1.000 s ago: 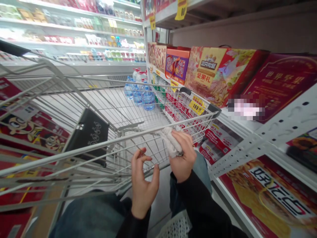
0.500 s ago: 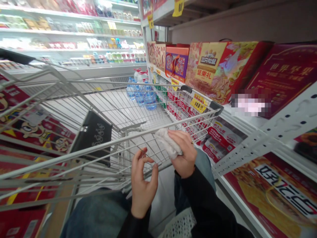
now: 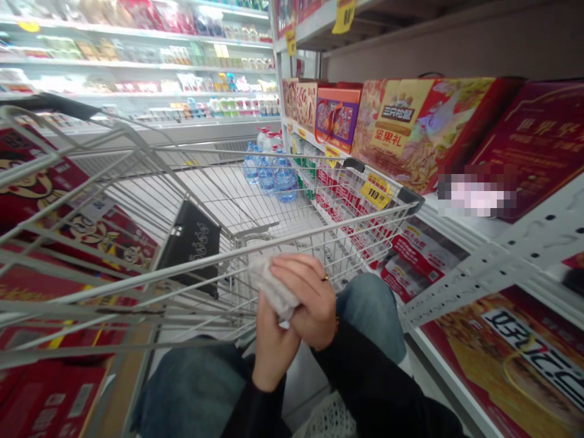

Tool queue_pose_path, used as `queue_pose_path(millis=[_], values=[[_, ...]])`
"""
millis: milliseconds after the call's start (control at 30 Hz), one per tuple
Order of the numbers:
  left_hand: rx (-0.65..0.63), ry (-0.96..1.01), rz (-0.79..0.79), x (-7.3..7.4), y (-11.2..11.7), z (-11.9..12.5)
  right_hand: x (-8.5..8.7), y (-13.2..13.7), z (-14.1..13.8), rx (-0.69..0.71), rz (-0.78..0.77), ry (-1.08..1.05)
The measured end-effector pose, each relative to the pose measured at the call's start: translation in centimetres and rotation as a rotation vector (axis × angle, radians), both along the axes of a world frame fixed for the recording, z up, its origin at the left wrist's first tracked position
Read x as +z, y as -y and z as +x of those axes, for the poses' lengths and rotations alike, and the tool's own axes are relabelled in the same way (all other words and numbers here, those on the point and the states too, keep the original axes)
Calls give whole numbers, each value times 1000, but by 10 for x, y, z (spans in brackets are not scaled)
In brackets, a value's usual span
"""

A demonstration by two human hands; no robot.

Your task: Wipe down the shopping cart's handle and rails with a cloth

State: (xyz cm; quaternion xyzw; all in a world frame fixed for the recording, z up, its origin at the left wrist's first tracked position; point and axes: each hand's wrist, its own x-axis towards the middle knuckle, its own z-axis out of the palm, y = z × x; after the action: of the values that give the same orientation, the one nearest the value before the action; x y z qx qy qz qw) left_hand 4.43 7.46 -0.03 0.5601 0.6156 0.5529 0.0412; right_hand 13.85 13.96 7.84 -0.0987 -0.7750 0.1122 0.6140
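Note:
A crumpled whitish cloth (image 3: 272, 286) is held in my right hand (image 3: 308, 298), whose fingers are bent over its top and side. My left hand (image 3: 272, 347) has come up against the cloth from below and touches my right hand; its fingers are hidden behind the cloth, so their grip does not show. Both hands are just on my side of the metal shopping cart (image 3: 219, 260), below its upper side rail. A black panel (image 3: 189, 246) with white markings sits inside the cart.
Gift boxes (image 3: 410, 131) line the shelf on the right, above packs of bottled water (image 3: 417, 255). Large water bottles (image 3: 278, 176) stand on the floor beyond the cart. Red cartons (image 3: 82, 225) are at the left. My knees (image 3: 371, 313) are close to the cart.
My right hand has moved left and down with the cloth and met my left hand. The left hand's fingers, apart and visible before, are now behind the cloth. The view has shifted slightly.

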Motion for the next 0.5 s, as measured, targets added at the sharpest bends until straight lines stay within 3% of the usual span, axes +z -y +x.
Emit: queue_pose_path(millis=[233,500], values=[[3,3,-18,30,0,13,-18,-36,47,-413,-110,-232],[-26,-26,-29,27,1,11,-5,-12,12,-329,-112,-239]])
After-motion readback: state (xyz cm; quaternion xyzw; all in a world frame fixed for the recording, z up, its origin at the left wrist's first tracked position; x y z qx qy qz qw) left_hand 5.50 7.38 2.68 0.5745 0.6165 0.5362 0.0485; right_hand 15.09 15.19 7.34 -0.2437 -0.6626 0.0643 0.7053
